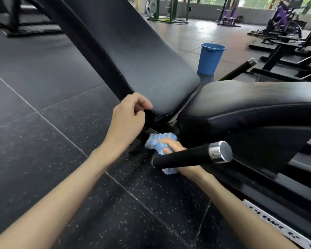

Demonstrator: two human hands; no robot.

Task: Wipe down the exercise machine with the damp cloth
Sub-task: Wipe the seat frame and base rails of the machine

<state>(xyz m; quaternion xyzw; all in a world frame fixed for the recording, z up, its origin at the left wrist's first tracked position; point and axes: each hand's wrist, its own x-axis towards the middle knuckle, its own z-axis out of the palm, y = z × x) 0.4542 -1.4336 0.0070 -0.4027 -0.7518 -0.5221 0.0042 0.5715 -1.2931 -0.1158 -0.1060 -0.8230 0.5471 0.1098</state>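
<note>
The damp cloth (160, 143), blue and white and bunched, sits low in the dark gap under the joint where the slanted back pad (133, 56) meets the seat pad (250, 101) of the exercise machine. The right hand (172, 147) presses it against the frame there, fingers laid fairly straight over the cloth; the thumb is hidden. The left hand (127, 115) is curled round the lower near corner of the back pad, thumb on top, apparently steadying or lifting it.

The main risk, as I judge it, is the tight space. The cloth could snag on the bracket or hinge parts in the gap, or the fingers could get nipped if the back pad shifts while the left hand holds it. A loose end of cloth hanging below the wrist could also drag on the speckled floor (61, 141) and pick up grit.

The padded handle bar (192, 157) with its chrome cap crosses directly over the right wrist, limiting how far the hand can sweep. Farther off, a blue bucket (211, 58) stands on the floor beyond the pads, well apart from both hands. Other machines sit far right and far back.
</note>
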